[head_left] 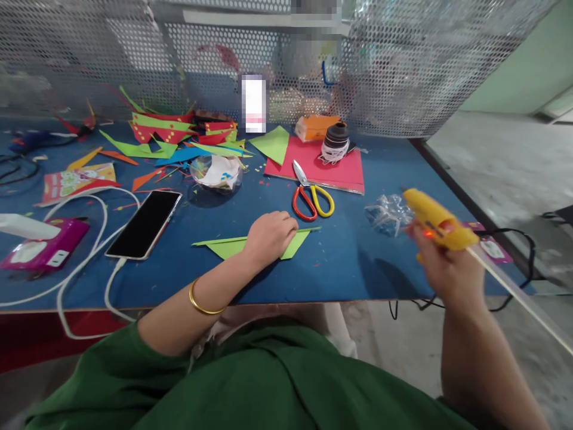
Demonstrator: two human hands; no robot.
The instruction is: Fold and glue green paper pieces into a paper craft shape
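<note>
My left hand (271, 236) rests on a folded piece of light green paper (221, 246) near the table's front edge. Its fingers are bent and pressed together on the paper; the fingertips are partly hidden. A thin folded strip runs along the paper's far edge. On the right, my right hand (452, 272) grips a yellow hot glue gun (441, 221), held above the table with its nozzle towards the left. A small red light glows on it, and a long clear glue stick (519, 292) sticks out of its back. Scissors (307, 191) with red and yellow handles lie beyond my left hand.
A phone (145, 224) on a white cable and a purple power strip (49, 245) lie left. Further back are a plastic bowl (217, 173), coloured paper scraps (156, 131), red sheets (322, 167) and a thread spool (335, 143). A crumpled clear bag (387, 212) lies near the glue gun.
</note>
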